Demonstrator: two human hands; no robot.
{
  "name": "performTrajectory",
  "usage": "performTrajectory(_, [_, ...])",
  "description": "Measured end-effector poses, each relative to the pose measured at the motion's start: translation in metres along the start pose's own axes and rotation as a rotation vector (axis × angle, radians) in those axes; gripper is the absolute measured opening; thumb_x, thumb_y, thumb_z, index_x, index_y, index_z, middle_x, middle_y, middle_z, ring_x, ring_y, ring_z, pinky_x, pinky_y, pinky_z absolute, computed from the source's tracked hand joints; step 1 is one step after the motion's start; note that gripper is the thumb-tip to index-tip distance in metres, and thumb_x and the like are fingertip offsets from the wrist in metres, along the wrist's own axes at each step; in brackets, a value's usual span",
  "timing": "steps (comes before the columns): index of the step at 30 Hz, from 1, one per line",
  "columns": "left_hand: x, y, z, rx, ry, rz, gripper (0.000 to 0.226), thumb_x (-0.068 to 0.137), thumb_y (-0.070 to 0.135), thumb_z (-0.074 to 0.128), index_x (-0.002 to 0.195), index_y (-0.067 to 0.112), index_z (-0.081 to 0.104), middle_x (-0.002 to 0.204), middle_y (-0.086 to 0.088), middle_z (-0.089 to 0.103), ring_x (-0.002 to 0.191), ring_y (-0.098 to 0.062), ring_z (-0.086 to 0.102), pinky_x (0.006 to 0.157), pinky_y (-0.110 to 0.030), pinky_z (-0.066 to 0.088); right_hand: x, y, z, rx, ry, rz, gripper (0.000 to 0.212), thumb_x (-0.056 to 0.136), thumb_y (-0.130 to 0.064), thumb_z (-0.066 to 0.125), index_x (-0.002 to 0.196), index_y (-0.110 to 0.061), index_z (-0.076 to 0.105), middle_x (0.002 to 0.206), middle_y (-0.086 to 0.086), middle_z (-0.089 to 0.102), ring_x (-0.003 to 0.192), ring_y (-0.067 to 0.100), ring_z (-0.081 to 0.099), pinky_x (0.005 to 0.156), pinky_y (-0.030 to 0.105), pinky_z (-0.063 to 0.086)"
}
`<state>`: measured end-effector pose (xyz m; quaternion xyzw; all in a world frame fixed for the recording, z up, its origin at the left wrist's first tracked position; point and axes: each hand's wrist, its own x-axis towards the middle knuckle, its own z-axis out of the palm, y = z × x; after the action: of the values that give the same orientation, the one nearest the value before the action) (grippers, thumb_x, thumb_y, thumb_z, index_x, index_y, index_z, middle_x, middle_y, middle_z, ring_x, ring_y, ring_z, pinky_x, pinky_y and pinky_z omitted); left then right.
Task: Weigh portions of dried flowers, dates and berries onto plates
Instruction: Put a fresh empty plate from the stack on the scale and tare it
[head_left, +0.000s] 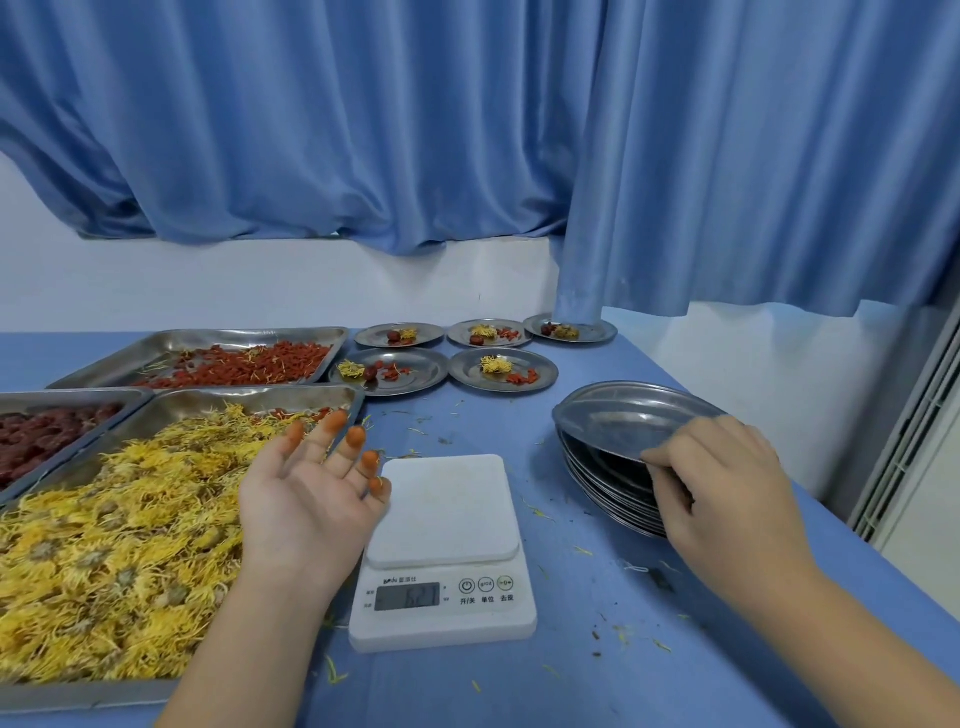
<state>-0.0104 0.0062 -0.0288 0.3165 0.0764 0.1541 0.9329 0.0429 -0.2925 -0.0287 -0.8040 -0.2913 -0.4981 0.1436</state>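
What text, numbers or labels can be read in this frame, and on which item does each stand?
"开/关": on the white scale, under its power button.
"g/oz": on the middle button.
"单位": under that button.
"去皮": under the right button.
Display: faint digits, perhaps "62.1"; not certain.
Brand line above the display: too blurred to read.
Tiny marks beside the display: too small.
Nothing else carries text.

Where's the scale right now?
Head view: the scale sits centre-front on the blue table, between the flower tray at left and the plate stack at right.
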Motion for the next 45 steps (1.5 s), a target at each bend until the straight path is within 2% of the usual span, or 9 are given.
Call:
performTrajectory(5, [0.001,0.009,-0.004,-0.046,0.060,0.101,0.030,0.088,0.041,0.050,0.098,0.018,0.066,0.078,0.000,0.065,0.067,-0.017,0.057,0.068,-0.032,0.040,0.009,-0.031,-0.001,0.055,0.085,-0.209,0.014,0.072,0.008,0.063,0.064,-0.004,0.067,0.060,0.007,0.051,0.058,0.028,0.045,0.056,0.036,0.032])
performTrajectory(11, [0.003,0.022,-0.011,-0.202,0.152,0.236,0.027,0.088,0.038,0.047,0.095,0.017,0.063,0.075,0.000,0.060,0.063,-0.017,0.054,0.064,-0.029,0.041,0.020,-0.075,0.022,0.146,-0.011,-0.396,0.017,0.062,0.009,0.069,0.059,-0.007,0.062,0.058,0.006,0.051,0.054,0.027,0.046,0.050,0.038,0.036])
performTrajectory(22, [0.005,0.019,-0.013,-0.206,0.129,0.202,0.029,0.086,0.041,0.048,0.089,0.017,0.064,0.075,-0.001,0.060,0.061,-0.017,0.053,0.064,-0.030,0.038,0.003,-0.084,0.045,0.217,-0.088,-0.357,0.017,0.062,0.008,0.071,0.061,-0.008,0.065,0.056,0.005,0.051,0.049,0.026,0.045,0.048,0.034,0.039])
performTrajectory(26, [0.004,0.018,-0.014,-0.193,0.128,0.194,0.030,0.086,0.042,0.047,0.090,0.017,0.064,0.075,0.000,0.061,0.062,-0.017,0.053,0.064,-0.031,0.037,0.002,-0.083,0.046,0.216,-0.165,-0.285,0.021,0.059,0.008,0.076,0.067,-0.010,0.070,0.061,0.002,0.060,0.051,0.026,0.055,0.051,0.033,0.047])
performTrajectory(30, [0.003,0.018,-0.014,-0.191,0.134,0.187,0.031,0.087,0.042,0.047,0.091,0.017,0.064,0.075,-0.001,0.061,0.064,-0.017,0.052,0.064,-0.031,0.036,0.002,-0.080,0.036,0.259,-0.274,-0.260,0.005,0.080,-0.019,0.071,0.076,-0.015,0.072,0.076,-0.003,0.067,0.064,0.021,0.064,0.062,0.033,0.050])
performTrajectory(34, [0.003,0.018,-0.013,-0.192,0.144,0.177,0.031,0.087,0.042,0.047,0.091,0.017,0.065,0.075,-0.001,0.061,0.064,-0.017,0.052,0.066,-0.031,0.036,0.005,-0.073,0.019,0.394,-0.361,-0.249,0.030,0.088,-0.043,0.057,0.084,-0.017,0.072,0.077,-0.006,0.064,0.067,0.013,0.057,0.064,0.029,0.045])
performTrajectory(37, [0.003,0.017,-0.012,-0.183,0.141,0.169,0.031,0.087,0.042,0.048,0.091,0.017,0.065,0.074,-0.001,0.061,0.061,-0.018,0.053,0.064,-0.031,0.036,0.006,-0.067,0.007,0.423,-0.571,-0.254,0.031,0.089,-0.051,0.050,0.082,-0.026,0.067,0.067,-0.015,0.056,0.059,0.007,0.049,0.057,0.026,0.044])
performTrajectory(40, [0.003,0.016,-0.012,-0.161,0.136,0.161,0.031,0.088,0.042,0.047,0.091,0.017,0.064,0.073,-0.001,0.060,0.059,-0.018,0.052,0.061,-0.031,0.037,0.003,-0.066,0.005,0.335,-0.817,-0.217,0.042,0.084,-0.067,0.036,0.099,-0.036,0.060,0.072,-0.017,0.058,0.062,0.003,0.049,0.060,0.027,0.045])
performTrajectory(45, [0.003,0.015,-0.011,-0.129,0.137,0.151,0.031,0.088,0.041,0.047,0.093,0.016,0.065,0.073,-0.001,0.061,0.059,-0.018,0.053,0.061,-0.031,0.036,-0.004,-0.067,0.010,0.228,-0.887,-0.215,0.056,0.078,-0.076,0.024,0.118,-0.042,0.042,0.076,-0.017,0.049,0.067,0.005,0.041,0.061,0.026,0.030])
